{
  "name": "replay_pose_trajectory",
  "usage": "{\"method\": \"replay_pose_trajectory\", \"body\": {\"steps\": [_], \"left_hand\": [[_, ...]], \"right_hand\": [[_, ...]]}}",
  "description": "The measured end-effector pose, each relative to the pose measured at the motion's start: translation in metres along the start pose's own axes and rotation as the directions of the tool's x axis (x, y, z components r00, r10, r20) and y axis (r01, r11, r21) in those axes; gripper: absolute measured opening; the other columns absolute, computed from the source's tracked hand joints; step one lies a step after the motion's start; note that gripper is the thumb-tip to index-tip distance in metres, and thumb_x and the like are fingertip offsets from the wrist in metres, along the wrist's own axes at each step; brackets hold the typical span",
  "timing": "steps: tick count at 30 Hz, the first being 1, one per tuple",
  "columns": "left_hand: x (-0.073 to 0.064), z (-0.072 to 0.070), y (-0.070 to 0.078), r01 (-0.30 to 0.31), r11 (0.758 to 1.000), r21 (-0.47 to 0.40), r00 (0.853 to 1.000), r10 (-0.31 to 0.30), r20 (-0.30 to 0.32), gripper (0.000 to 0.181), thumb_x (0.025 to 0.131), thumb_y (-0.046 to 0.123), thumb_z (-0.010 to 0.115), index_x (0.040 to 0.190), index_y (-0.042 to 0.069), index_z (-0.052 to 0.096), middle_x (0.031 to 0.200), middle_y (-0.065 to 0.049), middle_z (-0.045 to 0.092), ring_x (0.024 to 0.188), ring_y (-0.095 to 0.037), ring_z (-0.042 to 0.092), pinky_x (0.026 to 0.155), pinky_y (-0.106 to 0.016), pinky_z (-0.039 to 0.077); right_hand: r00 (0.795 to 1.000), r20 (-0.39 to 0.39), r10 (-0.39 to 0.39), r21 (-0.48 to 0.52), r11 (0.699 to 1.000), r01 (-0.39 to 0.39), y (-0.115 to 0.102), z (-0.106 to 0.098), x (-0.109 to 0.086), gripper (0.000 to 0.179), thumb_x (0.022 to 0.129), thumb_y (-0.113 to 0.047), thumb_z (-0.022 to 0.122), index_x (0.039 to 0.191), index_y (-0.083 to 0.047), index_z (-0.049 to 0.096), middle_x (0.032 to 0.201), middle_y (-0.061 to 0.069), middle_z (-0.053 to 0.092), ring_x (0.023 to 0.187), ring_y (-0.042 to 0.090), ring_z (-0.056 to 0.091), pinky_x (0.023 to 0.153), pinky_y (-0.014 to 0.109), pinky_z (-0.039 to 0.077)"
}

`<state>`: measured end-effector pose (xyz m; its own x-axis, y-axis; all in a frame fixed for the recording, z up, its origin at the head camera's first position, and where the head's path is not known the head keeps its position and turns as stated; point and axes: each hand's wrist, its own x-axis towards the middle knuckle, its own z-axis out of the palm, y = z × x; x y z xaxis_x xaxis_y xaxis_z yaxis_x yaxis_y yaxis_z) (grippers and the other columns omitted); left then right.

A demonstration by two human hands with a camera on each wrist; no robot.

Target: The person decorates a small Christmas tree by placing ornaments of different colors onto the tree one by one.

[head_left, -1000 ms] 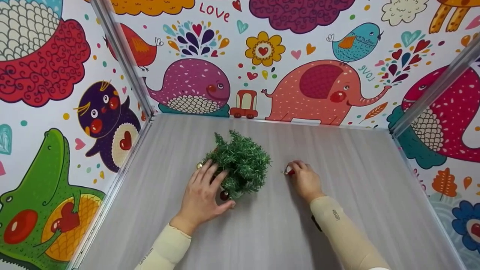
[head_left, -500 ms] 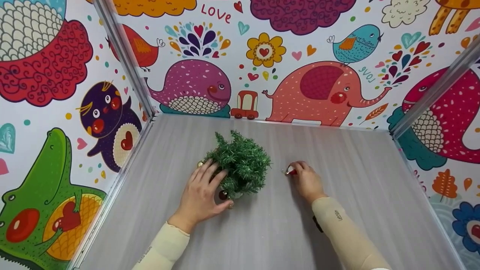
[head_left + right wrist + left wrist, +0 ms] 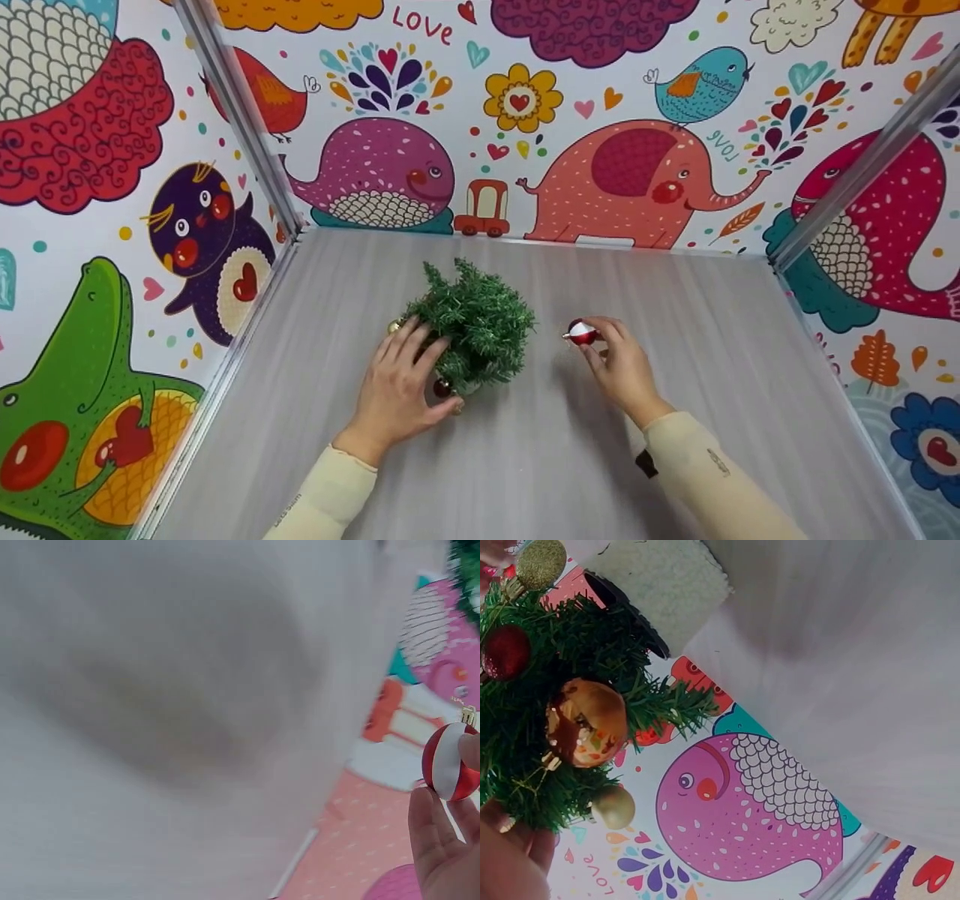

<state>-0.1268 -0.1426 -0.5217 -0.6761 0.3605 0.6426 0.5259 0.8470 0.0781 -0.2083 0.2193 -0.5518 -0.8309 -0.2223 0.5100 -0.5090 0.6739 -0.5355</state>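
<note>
A small green artificial Christmas tree (image 3: 484, 322) stands on the table, with a pale base (image 3: 667, 596) in the left wrist view. My left hand (image 3: 394, 394) holds its near left side, fingers in the foliage and thumb spread toward the front. Baubles hang on that side: a shiny gold one (image 3: 586, 722), a dark red one (image 3: 505, 652), a glittery gold one (image 3: 541, 562) and a pale gold one (image 3: 615, 808). Right of the tree, apart from it, my right hand (image 3: 626, 375) pinches a red-and-white bauble (image 3: 582, 332), its gold cap toward the tree.
The grey wood-look table (image 3: 675, 315) is bounded by a patterned back wall (image 3: 510, 165) and patterned side walls. Metal corner posts (image 3: 244, 112) rise at the back left and back right.
My right hand has lifted the red-and-white bauble up off the table, and more of it shows now. The left hand stays at the tree. The head view has shifted slightly.
</note>
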Motion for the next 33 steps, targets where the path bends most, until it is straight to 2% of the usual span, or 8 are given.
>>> {"method": "replay_pose_trajectory", "body": {"steps": [6,13,21,29,33], "left_hand": [[0.001,0.000,0.002,0.001,1.000,0.006,1.000,-0.001,-0.005,0.085,0.067,0.061,0.080,0.131,0.011,0.057,0.134,-0.019,0.053,0.134,-0.041,0.042,0.107,-0.055,0.035],[0.002,0.000,0.003,0.009,1.000,0.010,1.000,-0.009,-0.010,0.082,0.070,0.062,0.078,0.130,0.011,0.058,0.135,-0.019,0.053,0.135,-0.039,0.041,0.110,-0.051,0.031],[0.003,0.004,0.005,0.009,1.000,-0.004,0.998,-0.009,-0.064,0.080,0.069,0.061,0.079,0.128,0.010,0.060,0.131,-0.018,0.056,0.133,-0.036,0.045,0.110,-0.051,0.032],[0.004,0.004,0.006,-0.003,1.000,0.005,0.994,0.003,-0.107,0.077,0.069,0.059,0.079,0.124,0.009,0.062,0.129,-0.018,0.057,0.130,-0.036,0.047,0.109,-0.051,0.034],[0.007,0.002,0.011,-0.015,1.000,0.015,0.981,0.018,-0.191,0.070,0.067,0.055,0.081,0.117,0.008,0.066,0.124,-0.016,0.059,0.123,-0.034,0.053,0.105,-0.050,0.038]], "right_hand": [[1.000,-0.004,-0.010,0.128,0.992,0.011,-0.031,-0.012,-0.012,0.046,0.085,-0.001,0.077,0.127,-0.010,0.063,0.117,0.004,0.061,0.099,0.017,0.066,0.070,0.031,0.058],[0.999,0.033,-0.019,0.273,0.962,0.009,-0.062,-0.015,-0.024,0.045,0.087,-0.004,0.075,0.129,-0.013,0.062,0.121,-0.001,0.061,0.100,0.017,0.066,0.071,0.030,0.058],[0.998,0.046,-0.033,0.386,0.922,0.013,-0.122,-0.023,-0.021,0.042,0.084,0.010,0.073,0.124,0.004,0.062,0.114,0.015,0.061,0.094,0.027,0.068,0.069,0.039,0.058],[0.995,0.052,-0.087,0.447,0.893,0.054,-0.134,-0.014,-0.020,0.042,0.083,0.010,0.073,0.123,0.005,0.060,0.113,0.016,0.062,0.092,0.028,0.068,0.068,0.034,0.058],[0.994,0.070,-0.085,0.478,0.877,0.041,-0.140,-0.012,-0.020,0.041,0.084,0.008,0.073,0.123,0.005,0.060,0.112,0.014,0.063,0.092,0.028,0.068,0.069,0.035,0.058]]}}
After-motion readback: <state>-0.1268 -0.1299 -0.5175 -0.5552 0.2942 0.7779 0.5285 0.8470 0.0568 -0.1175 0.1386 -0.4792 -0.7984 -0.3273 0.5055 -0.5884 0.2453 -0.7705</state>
